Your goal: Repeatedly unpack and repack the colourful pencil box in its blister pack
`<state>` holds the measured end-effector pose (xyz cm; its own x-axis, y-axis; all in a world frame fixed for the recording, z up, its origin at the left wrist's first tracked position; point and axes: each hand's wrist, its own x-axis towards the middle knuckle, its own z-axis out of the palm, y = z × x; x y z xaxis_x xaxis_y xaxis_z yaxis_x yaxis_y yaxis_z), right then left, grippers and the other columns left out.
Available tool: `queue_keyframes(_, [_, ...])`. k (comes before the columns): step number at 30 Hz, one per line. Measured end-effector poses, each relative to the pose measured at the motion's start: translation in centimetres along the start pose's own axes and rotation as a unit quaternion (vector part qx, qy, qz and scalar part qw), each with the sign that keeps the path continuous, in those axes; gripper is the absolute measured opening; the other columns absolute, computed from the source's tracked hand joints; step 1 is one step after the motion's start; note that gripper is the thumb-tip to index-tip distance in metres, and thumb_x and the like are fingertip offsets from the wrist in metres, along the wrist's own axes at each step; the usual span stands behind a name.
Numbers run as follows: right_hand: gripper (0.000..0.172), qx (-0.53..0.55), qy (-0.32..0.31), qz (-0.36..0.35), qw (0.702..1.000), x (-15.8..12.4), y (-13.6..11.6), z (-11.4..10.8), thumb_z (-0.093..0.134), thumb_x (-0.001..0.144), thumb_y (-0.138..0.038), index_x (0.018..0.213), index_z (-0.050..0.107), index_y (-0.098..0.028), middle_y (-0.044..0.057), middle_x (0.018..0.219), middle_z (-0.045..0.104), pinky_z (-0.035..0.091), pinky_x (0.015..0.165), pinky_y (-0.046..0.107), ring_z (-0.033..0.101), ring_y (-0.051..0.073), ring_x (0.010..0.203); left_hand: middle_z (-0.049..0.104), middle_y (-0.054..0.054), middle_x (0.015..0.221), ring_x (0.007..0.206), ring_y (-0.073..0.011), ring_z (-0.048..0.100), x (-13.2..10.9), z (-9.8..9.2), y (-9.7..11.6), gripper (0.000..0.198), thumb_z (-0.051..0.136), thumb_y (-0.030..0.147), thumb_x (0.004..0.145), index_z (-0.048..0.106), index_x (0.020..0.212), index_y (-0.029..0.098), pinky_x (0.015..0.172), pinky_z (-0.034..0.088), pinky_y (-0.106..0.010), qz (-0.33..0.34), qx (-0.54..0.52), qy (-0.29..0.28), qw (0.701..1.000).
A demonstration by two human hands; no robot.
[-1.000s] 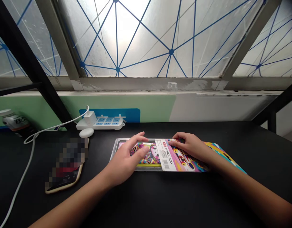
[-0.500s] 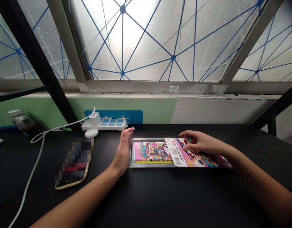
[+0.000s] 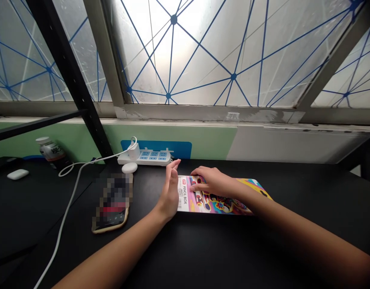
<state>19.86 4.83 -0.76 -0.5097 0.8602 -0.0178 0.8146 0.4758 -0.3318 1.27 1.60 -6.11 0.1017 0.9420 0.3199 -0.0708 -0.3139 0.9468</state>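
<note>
A colourful printed backing card (image 3: 216, 204) marked "PENCIL BOX" lies on the black desk, its white label end at the left. It covers the pencil box seen earlier in its clear tray. My right hand (image 3: 213, 180) rests on the card from above, thumb on its face and fingers over the far edge, gripping it; the fingertips are partly hidden. My left hand (image 3: 169, 194) stands on edge against the left end of the package, fingers stretched out and holding nothing.
On the left lies a phone (image 3: 112, 204) with a white oval case (image 3: 129, 167) behind it. A white power strip (image 3: 154, 157) stands by the wall. A white cable (image 3: 63, 224) runs down the left side. A bottle (image 3: 52, 152) and a white mouse-like object (image 3: 18, 174) are farther left.
My right hand has slid the card left over the pencil box, up to my left hand. My left hand keeps its place at the end. The view has shifted a little left.
</note>
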Motion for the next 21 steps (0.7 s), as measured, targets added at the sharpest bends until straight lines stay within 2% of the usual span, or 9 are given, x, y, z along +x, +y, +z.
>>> queue_keyframes(4, [0.056, -0.017, 0.034, -0.009, 0.999, 0.6, -0.6, 0.5, 0.058, 0.085, -0.065, 0.122, 0.062, -0.023, 0.012, 0.126, 0.065, 0.041, 0.099, 0.048, 0.062, 0.032, 0.110, 0.043, -0.011, 0.153, 0.145, -0.0262, 0.033, 0.5, -0.3, 0.0, 0.062, 0.017, 0.067, 0.100, 0.045, 0.136, 0.025, 0.118, 0.025, -0.043, -0.032, -0.055, 0.058, 0.996])
queue_keyframes(6, [0.055, -0.022, 0.065, 0.002, 0.998, -0.5, 0.6, 0.4, 0.058, 0.085, -0.065, 0.122, 0.062, -0.024, 0.011, 0.127, 0.065, 0.040, 0.101, 0.049, 0.061, 0.033, 0.114, 0.048, -0.010, 0.149, 0.144, -0.0245, 0.035, 0.9, -0.6, 0.2, 0.050, 0.024, 0.058, 0.103, 0.048, 0.131, 0.025, 0.118, 0.024, -0.043, -0.051, -0.044, 0.094, 0.993])
queue_keyframes(7, [0.053, -0.018, 0.077, 0.014, 0.997, -1.4, 1.6, 0.2, 0.057, 0.086, -0.065, 0.120, 0.063, -0.024, 0.010, 0.127, 0.065, 0.040, 0.101, 0.049, 0.061, 0.033, 0.114, 0.048, -0.010, 0.148, 0.142, -0.0242, 0.038, 1.0, -0.7, 0.3, 0.041, 0.031, 0.051, 0.103, 0.048, 0.130, 0.026, 0.116, 0.028, -0.042, -0.069, -0.039, 0.102, 0.992])
queue_keyframes(9, [0.051, 0.004, 0.095, 0.052, 0.994, -3.6, 4.1, -0.1, 0.054, 0.088, -0.064, 0.117, 0.064, -0.025, 0.009, 0.126, 0.066, 0.044, 0.099, 0.047, 0.062, 0.032, 0.113, 0.046, -0.010, 0.150, 0.134, -0.0246, 0.048, 1.1, -0.9, 0.5, 0.031, 0.046, 0.032, 0.099, 0.046, 0.129, 0.027, 0.103, 0.043, -0.039, -0.119, -0.036, 0.106, 0.986])
queue_keyframes(11, [0.050, 0.041, 0.118, 0.102, 0.987, -6.0, 6.8, -0.4, 0.052, 0.088, -0.065, 0.116, 0.064, -0.024, 0.009, 0.122, 0.068, 0.049, 0.093, 0.042, 0.064, 0.030, 0.109, 0.043, -0.011, 0.151, 0.114, -0.0227, 0.063, 1.0, -0.8, 0.7, 0.045, 0.051, 0.015, 0.090, 0.042, 0.131, 0.029, 0.082, 0.054, -0.031, -0.170, -0.046, 0.095, 0.980])
queue_keyframes(12, [0.050, 0.056, 0.124, 0.127, 0.983, -7.1, 8.0, -0.6, 0.051, 0.089, -0.065, 0.115, 0.064, -0.024, 0.009, 0.118, 0.069, 0.051, 0.091, 0.041, 0.065, 0.029, 0.106, 0.045, -0.012, 0.150, 0.100, -0.0200, 0.068, 1.0, -0.7, 0.7, 0.051, 0.051, 0.010, 0.086, 0.040, 0.132, 0.030, 0.071, 0.055, -0.028, -0.186, -0.054, 0.087, 0.977])
queue_keyframes(14, [0.048, 0.077, 0.114, 0.161, 0.977, -8.6, 9.6, -0.7, 0.048, 0.090, -0.065, 0.111, 0.064, -0.025, 0.007, 0.111, 0.072, 0.053, 0.084, 0.039, 0.067, 0.028, 0.098, 0.053, -0.012, 0.141, 0.072, -0.0135, 0.069, 1.1, -0.4, 0.8, 0.058, 0.050, 0.005, 0.082, 0.037, 0.133, 0.031, 0.056, 0.053, -0.024, -0.205, -0.075, 0.077, 0.973])
queue_keyframes(17, [0.045, 0.086, 0.099, 0.160, 0.978, -9.2, 9.8, -0.5, 0.048, 0.091, -0.064, 0.107, 0.066, -0.025, 0.006, 0.105, 0.073, 0.054, 0.079, 0.038, 0.068, 0.027, 0.092, 0.064, -0.009, 0.120, 0.055, -0.0102, 0.063, 1.4, -0.2, 0.6, 0.058, 0.050, 0.005, 0.084, 0.035, 0.134, 0.030, 0.048, 0.052, -0.023, -0.215, -0.091, 0.100, 0.967])
queue_keyframes(21, [0.044, 0.080, 0.109, 0.143, 0.980, -8.7, 8.5, 0.1, 0.050, 0.090, -0.063, 0.107, 0.065, -0.025, 0.006, 0.108, 0.071, 0.053, 0.082, 0.038, 0.067, 0.027, 0.095, 0.063, -0.009, 0.116, 0.057, -0.0111, 0.065, 2.0, -0.8, 0.5, 0.057, 0.056, 0.009, 0.087, 0.037, 0.136, 0.030, 0.048, 0.053, -0.023, -0.231, -0.078, 0.140, 0.960])
